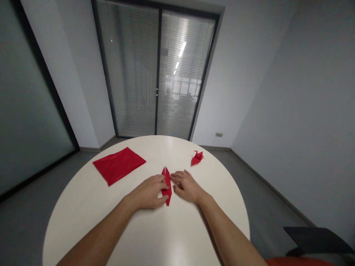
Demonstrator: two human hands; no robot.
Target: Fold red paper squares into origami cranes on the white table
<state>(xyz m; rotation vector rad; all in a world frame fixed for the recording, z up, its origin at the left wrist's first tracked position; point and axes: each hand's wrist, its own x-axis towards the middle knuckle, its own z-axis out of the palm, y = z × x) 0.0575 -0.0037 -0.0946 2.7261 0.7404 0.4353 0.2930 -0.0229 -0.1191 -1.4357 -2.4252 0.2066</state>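
A narrow piece of folded red paper (166,190) lies on the white table in front of me, long and pointed, with its far end split into two tips. My left hand (151,192) holds it down from the left, with fingers across its middle and the thumb at its near end. Along the right edge of the paper is my right hand (187,186), its fingers stretched out and slightly apart. Its fingertips are at or just beside the edge; whether they touch I cannot tell.
A stack of flat red paper (119,166) lies at the left of the round white table (172,240). A folded red paper crane (197,158) stands at the far right. A black chair part (318,240) shows at the lower right. Beyond the table is a glass partition with blinds (135,74).
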